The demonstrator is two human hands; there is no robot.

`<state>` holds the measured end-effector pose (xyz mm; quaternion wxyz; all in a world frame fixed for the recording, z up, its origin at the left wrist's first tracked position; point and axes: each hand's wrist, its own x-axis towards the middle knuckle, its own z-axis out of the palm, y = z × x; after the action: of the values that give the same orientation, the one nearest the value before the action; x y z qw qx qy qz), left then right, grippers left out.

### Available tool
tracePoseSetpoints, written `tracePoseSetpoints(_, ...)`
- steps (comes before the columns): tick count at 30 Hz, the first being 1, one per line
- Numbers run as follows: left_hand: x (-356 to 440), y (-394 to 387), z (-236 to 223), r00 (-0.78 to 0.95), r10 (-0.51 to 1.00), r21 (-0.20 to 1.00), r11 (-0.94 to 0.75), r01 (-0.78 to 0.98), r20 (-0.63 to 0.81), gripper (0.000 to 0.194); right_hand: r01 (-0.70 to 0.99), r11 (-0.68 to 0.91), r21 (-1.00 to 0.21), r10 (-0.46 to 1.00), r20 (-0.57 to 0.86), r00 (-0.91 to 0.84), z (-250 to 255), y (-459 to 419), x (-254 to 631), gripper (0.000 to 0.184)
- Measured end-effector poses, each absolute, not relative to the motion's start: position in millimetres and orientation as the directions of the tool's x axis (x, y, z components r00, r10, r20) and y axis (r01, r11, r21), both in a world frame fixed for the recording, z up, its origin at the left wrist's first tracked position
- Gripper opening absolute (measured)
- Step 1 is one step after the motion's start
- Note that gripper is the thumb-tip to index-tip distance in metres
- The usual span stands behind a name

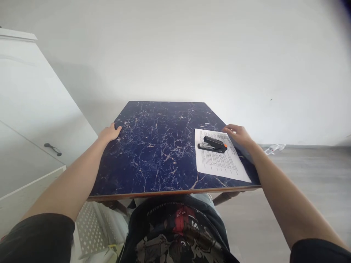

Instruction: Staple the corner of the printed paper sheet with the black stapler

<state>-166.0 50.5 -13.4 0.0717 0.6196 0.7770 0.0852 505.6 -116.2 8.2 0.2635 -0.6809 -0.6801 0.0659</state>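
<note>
Stapler, black with an orange part, lay on a printed sheet at the right side of the worktop. Blue marbled surface extended from the sheet across to the left edge. The left hand rested at that edge, thumb on top; the right hand, loosely bent, was at the right edge beside the sheet's far corner. With fingers partly hidden, whether either hand gripped the edge could not be told. A small pale piece lay just beyond the sheet. A white cabinet stood left, and a wall bounded the far side.
</note>
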Motion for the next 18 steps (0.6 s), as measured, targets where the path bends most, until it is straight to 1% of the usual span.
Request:
tracePoseSetpoints(1, -166.3, 50.3, -13.6, -0.219, 0.976, 0.225, 0.214, 0.95, -0.001, 0.088, 0.841, 0.19, -0.507, 0.971, 0.224, -0.085, 13.4, -122.0, 494.3, 0.054)
tracePoseSetpoints(2, -166.5, 49.8, -13.9, -0.22, 0.975, 0.232, 0.214, 0.949, 0.002, 0.089, 0.794, 0.27, -0.544, 0.963, 0.158, -0.219, 17.6, -127.6, 482.4, 0.058)
tracePoseSetpoints(3, -166.4, 49.1, -14.1, -0.22, 0.975, 0.24, 0.213, 0.947, 0.004, 0.089, 0.771, 0.315, -0.554, 0.943, 0.089, -0.322, 20.6, -132.4, 470.3, 0.06)
tracePoseSetpoints(4, -165.9, 48.1, -14.2, -0.224, 0.975, 0.249, 0.215, 0.944, 0.006, 0.089, 0.773, 0.338, -0.538, 0.923, 0.028, -0.384, 22.5, -136.3, 458.3, 0.061)
tracePoseSetpoints(5, -165.2, 47.0, -14.2, -0.226, 0.974, 0.26, 0.216, 0.941, 0.007, 0.088, 0.789, 0.347, -0.506, 0.912, -0.013, -0.41, 23.3, -139.1, 446.6, 0.061)
tracePoseSetpoints(7, -163.4, 45.0, -14.0, -0.231, 0.973, 0.279, 0.219, 0.935, 0.009, 0.087, 0.819, 0.363, -0.444, 0.904, -0.047, -0.426, 22.8, -140.9, 423.0, 0.054)
tracePoseSetpoints(9, -162.7, 44.0, -14.0, -0.234, 0.972, 0.287, 0.221, 0.932, 0.009, 0.086, 0.821, 0.393, -0.415, 0.898, -0.021, -0.44, 20.8, -138.4, 395.8, 0.047)
tracePoseSetpoints(13, -168.9, 47.4, -16.6, -0.227, 0.974, 0.309, 0.214, 0.927, 0.004, 0.086, 0.784, 0.473, -0.402, 0.871, 0.079, -0.485, 16.2, -125.9, 315.8, 0.031)
tracePoseSetpoints(16, -178.8, 52.4, -20.2, -0.207, 0.978, 0.392, 0.189, 0.901, 0.005, 0.087, 0.698, 0.579, -0.421, 0.801, 0.132, -0.584, 14.0, -111.2, 237.8, 0.021)
tracePoseSetpoints(18, -184.7, 55.0, -22.1, -0.204, 0.978, 0.447, 0.167, 0.879, 0.035, 0.084, 0.648, 0.633, -0.423, 0.757, 0.162, -0.634, 14.6, -99.5, 187.3, 0.018)
